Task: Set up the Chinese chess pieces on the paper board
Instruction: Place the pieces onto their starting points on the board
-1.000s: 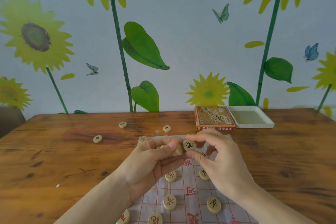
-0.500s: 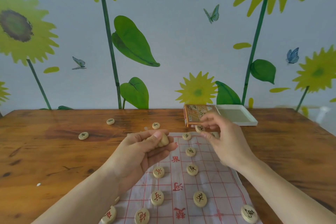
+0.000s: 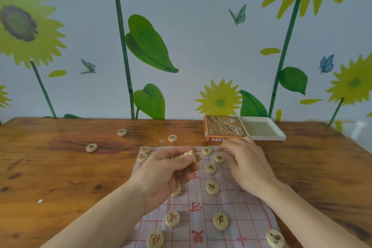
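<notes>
A white paper board (image 3: 237, 207) with a red grid lies on the wooden table (image 3: 60, 177). Several round wooden pieces stand on it, such as one with a black mark (image 3: 210, 168) and one with a red mark (image 3: 172, 219). My left hand (image 3: 167, 175) hovers over the board's left part and grips a small stack of pieces (image 3: 190, 155) between thumb and fingers. My right hand (image 3: 245, 163) reaches over the board's far right, palm down, with its fingertips beside a black-marked piece (image 3: 219, 158). Whether it pinches anything is hidden.
Three loose pieces lie on the bare table to the far left: one (image 3: 91, 147), another (image 3: 122, 132), a third (image 3: 172, 138). An orange game box (image 3: 223, 130) and its open white lid (image 3: 261, 130) sit beyond the board. A sunflower wall stands behind the table.
My right hand took a piece from the stack in my left hand, carried it to the far right of the board and now hovers beside pieces there. My left hand stayed, still holding the stack.
</notes>
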### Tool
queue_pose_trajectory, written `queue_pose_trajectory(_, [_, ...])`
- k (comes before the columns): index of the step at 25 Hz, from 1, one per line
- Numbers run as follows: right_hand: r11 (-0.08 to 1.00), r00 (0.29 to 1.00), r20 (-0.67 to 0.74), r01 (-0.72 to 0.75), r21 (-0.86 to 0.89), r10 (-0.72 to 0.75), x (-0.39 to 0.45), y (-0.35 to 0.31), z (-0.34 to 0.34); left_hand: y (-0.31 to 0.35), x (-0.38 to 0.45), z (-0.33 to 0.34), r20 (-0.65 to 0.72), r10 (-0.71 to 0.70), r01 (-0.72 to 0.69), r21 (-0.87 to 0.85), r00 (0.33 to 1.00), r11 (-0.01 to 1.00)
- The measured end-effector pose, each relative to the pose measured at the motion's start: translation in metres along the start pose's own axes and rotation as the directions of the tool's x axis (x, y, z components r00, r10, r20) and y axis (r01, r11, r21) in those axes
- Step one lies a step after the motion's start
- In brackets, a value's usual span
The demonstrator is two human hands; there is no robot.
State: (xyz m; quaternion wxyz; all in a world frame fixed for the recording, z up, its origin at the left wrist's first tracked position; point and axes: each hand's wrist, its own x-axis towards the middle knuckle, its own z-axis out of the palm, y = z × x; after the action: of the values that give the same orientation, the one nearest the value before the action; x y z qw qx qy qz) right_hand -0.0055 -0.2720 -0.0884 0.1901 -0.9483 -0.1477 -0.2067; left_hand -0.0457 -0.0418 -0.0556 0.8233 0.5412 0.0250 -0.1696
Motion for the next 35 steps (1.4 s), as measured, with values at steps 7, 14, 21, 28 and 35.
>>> queue_pose_trajectory(7, [0.838,0.979,0.063,0.132,0.529,-0.194,-0.010,-0.045,-0.017,-0.006,0.002,-0.002,-0.007,0.036,-0.034,0.192,0.999,0.981])
queue_pose_trajectory(14, [0.805,0.979,-0.039,0.185,0.563,-0.198,-0.010,-0.045,-0.018,-0.001,-0.001,-0.002,0.025,0.015,-0.019,0.162,1.000,0.987])
queue_pose_trajectory(21, [0.839,0.983,-0.062,0.180,0.514,-0.173,-0.010,-0.041,-0.013,0.004,-0.004,0.003,0.002,-0.030,0.030,0.079,1.000,0.996])
queue_pose_trajectory(28, [0.861,0.979,-0.117,0.204,0.465,-0.169,-0.009,-0.039,-0.012,0.008,-0.004,0.001,0.018,-0.024,0.022,0.107,1.000,0.994])
queue_pose_trajectory(35, [0.867,0.982,-0.100,0.191,0.461,-0.162,-0.025,-0.038,-0.024,0.003,-0.006,0.002,0.052,-0.063,0.055,0.142,0.997,0.988])
